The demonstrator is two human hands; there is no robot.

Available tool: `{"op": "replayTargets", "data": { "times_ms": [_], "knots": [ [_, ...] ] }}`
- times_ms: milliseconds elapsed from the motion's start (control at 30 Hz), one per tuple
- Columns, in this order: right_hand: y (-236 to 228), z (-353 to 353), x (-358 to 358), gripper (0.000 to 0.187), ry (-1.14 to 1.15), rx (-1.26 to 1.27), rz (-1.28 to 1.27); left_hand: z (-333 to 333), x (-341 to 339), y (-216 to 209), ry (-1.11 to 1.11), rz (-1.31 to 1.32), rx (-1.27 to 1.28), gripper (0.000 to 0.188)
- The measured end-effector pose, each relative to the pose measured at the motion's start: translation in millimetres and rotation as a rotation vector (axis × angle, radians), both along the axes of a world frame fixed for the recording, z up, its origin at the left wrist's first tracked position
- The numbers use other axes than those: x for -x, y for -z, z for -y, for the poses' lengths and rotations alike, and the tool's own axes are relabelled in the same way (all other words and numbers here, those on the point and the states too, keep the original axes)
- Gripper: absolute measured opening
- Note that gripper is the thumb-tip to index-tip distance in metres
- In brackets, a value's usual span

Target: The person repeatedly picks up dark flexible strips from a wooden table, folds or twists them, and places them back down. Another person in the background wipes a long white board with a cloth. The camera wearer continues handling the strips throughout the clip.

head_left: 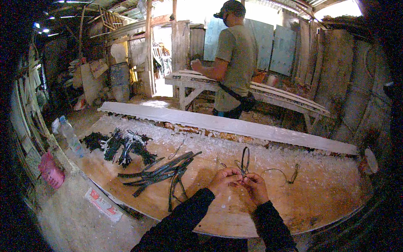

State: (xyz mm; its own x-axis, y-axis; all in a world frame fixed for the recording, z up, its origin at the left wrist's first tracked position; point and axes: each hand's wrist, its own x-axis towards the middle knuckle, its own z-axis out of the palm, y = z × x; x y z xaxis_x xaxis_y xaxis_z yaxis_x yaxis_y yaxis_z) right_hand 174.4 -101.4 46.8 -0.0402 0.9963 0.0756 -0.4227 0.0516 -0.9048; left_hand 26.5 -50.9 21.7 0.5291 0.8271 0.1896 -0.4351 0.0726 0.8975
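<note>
Above the plywood table, my left hand and my right hand meet with fingertips pinched together. Between them they hold a thin black strip bent into an upright loop; its lower ends vanish into my fingers. To the left of my hands lies a loose pile of flat black strips. Farther left sits a heap of black and white tied bundles. Right of my right hand, a thin cord runs toward a small dark tangle of wire or string.
A white-crusted beam runs along the table's far edge. A plastic bottle stands at the left edge, near a pink bag and a printed sack. Behind, another person stands at a second bench.
</note>
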Motion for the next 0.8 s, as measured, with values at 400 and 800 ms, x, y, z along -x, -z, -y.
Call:
{"op": "replayTargets", "data": {
  "times_ms": [400, 800],
  "knots": [
    [0, 14, 16, 0.012, 0.189, -0.2, 0.311, -4, -2, 7, 0.102, 0.112, 0.162, 0.01],
    [-16, 18, 20, 0.005, 0.46, -0.577, 0.79, 0, 5, -9, 0.018, -0.127, 0.018, 0.021]
  ]
}}
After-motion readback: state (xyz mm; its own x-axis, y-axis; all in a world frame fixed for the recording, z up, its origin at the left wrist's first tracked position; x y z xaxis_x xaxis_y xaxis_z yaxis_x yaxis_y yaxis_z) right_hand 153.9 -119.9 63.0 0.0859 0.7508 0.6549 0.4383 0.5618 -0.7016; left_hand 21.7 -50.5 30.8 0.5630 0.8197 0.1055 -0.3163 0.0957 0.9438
